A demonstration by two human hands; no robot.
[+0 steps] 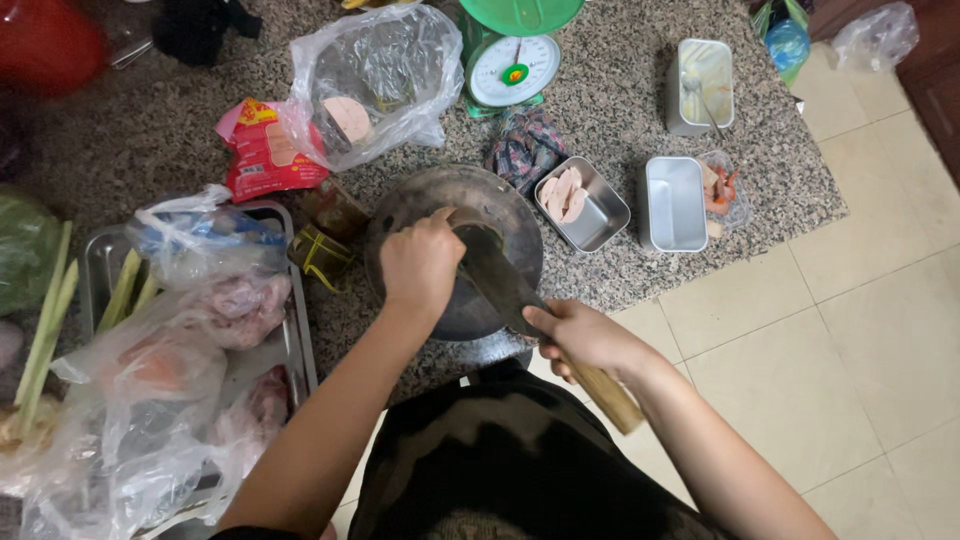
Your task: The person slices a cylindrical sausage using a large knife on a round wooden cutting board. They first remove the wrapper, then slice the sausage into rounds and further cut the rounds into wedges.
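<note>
Grip: right hand [580, 335] wrapped tight around cleaver [500, 280] handle; left hand [420, 265] curled, pressing something hidden onto round chopping block [455, 205].
Place: block at centre; sausage tin [585, 205] at 2 o'clock.
Risk: blade beside knuckles; a slip could cut them.

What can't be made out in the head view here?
- What is being cut: the left hand and the cleaver cover it on the round chopping board.
- Contents of the plastic bags in the metal tray: wrinkled film blurs them.
- Kitchen scale: its pan is cut off by the top edge.
- Cleaver edge: hidden, seen from above; the right hand holds the handle.
</note>
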